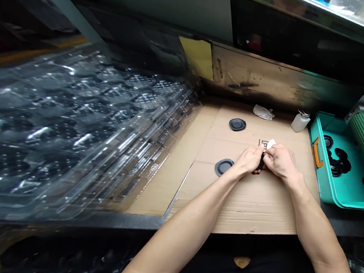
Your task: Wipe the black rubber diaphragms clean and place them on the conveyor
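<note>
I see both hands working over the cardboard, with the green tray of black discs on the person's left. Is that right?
No: the green tray of black discs sits on the person's right, as the head view shows.

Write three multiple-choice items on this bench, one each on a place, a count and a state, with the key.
1. Where does the white bottle stand?
A. In the teal bin
B. At the back of the cardboard
C. On the clear trays

2. How many dark discs lie on the cardboard?
A. One
B. Two
C. Four

3. How are the left hand and right hand placed?
A. Together around a dark piece
B. Far apart
C. Inside the bin

1 B: it stands outside the bin.
2 B: one lies behind the hands, one left of them.
3 A: both hands meet on it.
</note>
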Tool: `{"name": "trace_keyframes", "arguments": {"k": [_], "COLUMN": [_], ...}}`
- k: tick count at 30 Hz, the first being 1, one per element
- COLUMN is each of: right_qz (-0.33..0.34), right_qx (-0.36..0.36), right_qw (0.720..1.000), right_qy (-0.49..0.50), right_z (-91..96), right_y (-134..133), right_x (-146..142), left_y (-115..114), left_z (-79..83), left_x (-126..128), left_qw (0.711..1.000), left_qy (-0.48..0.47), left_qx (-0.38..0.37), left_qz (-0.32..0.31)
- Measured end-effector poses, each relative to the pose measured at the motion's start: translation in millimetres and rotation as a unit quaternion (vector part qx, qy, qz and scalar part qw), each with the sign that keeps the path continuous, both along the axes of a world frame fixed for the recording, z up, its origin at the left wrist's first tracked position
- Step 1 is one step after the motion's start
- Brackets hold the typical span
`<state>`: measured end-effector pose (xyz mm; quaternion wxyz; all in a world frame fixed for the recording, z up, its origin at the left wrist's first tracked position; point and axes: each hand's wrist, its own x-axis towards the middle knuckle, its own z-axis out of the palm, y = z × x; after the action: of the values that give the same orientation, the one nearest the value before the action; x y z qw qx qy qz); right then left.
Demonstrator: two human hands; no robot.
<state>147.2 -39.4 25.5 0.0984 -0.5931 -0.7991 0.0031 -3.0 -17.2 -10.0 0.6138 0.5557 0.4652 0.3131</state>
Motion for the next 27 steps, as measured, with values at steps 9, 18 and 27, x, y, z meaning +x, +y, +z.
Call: {"name": "trace_keyframes", "arguments": {"k": [9, 18, 27], "right_qz": [-0.001, -0.004, -0.007], "right_qx": [-0.016, -0.012, 0.001], "right_qw": [1.000, 1.000, 1.000], "right_qy": [-0.014, -0.017, -0.009], "right_z": [4.3, 1.6, -3.8], "right_y": [-2.9, -2.3, -1.8], "right_x": [0.1, 0.8, 3.2], "left_y": [0.1, -0.2, -2.2], "left_z": [-1.0, -1.4, 0.5], "left_x": [1.0, 1.0, 0.9], "left_qw": [1.000, 1.000, 1.000], "left_qy": [0.023, 0.014, 0.002], "left_qx": [0.003, 0.007, 0.019], "left_qz": [-0.005, -0.006, -0.010]}}
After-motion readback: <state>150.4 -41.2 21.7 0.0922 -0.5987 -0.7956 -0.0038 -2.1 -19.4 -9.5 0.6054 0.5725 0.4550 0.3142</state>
